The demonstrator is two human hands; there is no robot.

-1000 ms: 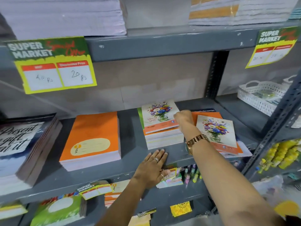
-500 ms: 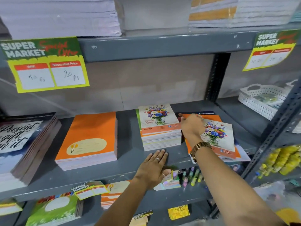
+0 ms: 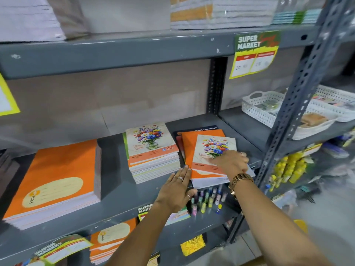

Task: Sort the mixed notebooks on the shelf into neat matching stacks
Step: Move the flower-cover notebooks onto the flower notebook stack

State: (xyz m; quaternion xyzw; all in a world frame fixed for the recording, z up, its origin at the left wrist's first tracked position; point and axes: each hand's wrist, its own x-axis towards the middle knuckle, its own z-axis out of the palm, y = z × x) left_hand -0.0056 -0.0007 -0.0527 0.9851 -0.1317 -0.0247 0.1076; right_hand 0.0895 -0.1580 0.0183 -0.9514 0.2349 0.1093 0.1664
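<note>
On the grey shelf [image 3: 119, 196] a tall orange notebook stack [image 3: 57, 177] lies at the left. A neat floral notebook stack [image 3: 151, 148] stands in the middle. To its right is a mixed pile [image 3: 189, 146] of orange, dark and white notebooks, with one floral notebook [image 3: 213, 148] on top. My right hand [image 3: 233, 163] is on that floral notebook's lower right part, fingers on its cover and thumb hidden at its edge. My left hand [image 3: 176, 191] lies flat on the shelf, fingertips touching the pile's front left corner.
White perforated baskets [image 3: 255, 110] sit on the shelf to the right, behind a slotted grey upright [image 3: 294, 104]. Paper stacks fill the shelf above. Markers [image 3: 208, 198], more notebooks and price tags are on the shelf below. Yellow items [image 3: 288, 166] hang at the right.
The view has shifted right. My right hand slid from the floral notebook's upper left corner down to its lower right part. My left hand stays flat on the shelf, now touching the pile's corner.
</note>
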